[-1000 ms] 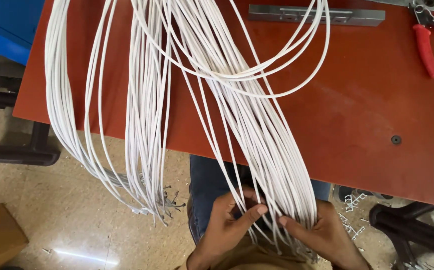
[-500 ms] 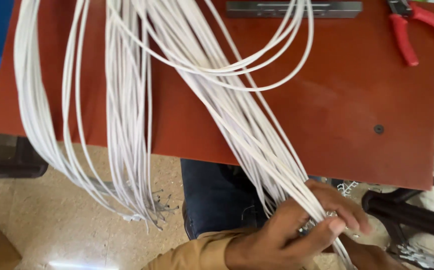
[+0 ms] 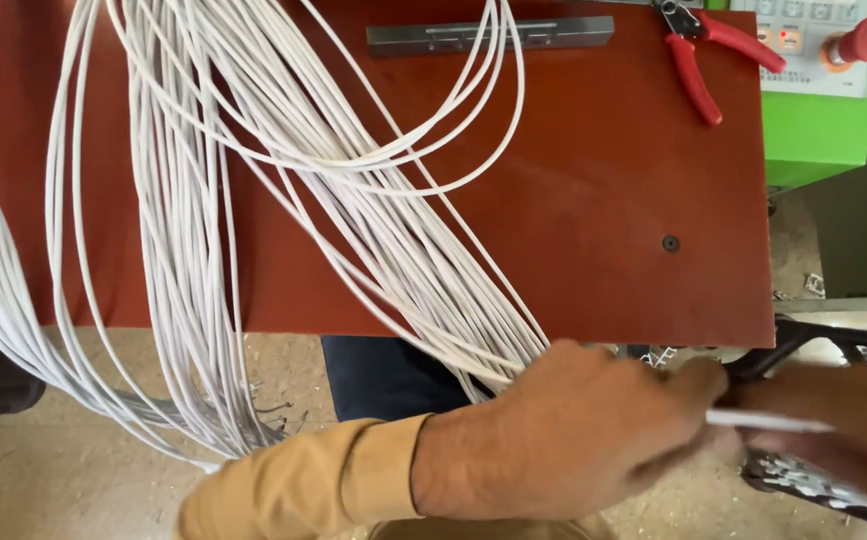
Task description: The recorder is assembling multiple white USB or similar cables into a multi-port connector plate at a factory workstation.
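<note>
At the far left, loops of white wires (image 3: 169, 260) hang off the front edge of the red-brown table (image 3: 604, 220) toward the floor (image 3: 64, 460), where small bits of scrap lie scattered. The bundle's long axis runs diagonally, from the upper left of the table down to the lower right, where the strands gather and leave the edge. A few strands curve out in a wide arc toward the table's middle.

Below the edge, the left hand (image 3: 574, 440), in a tan sleeve (image 3: 304, 480), reaches rightward across the view, its fingers closed around the gathered ends of the wires. One white strand (image 3: 769, 421) sticks out to the right, lying nearly level, into the right hand (image 3: 839, 420), which is blurred at the frame's edge; it seems to pinch that strand, but the grip cannot be made out for sure.

At the back lie a grey metal bar (image 3: 491, 35) and red-handled pliers (image 3: 709, 55), with a green machine (image 3: 819, 110) beside the table.

Compared with half a second ago, the left hand has moved further right, and the single strand is now drawn out level between the hands.
</note>
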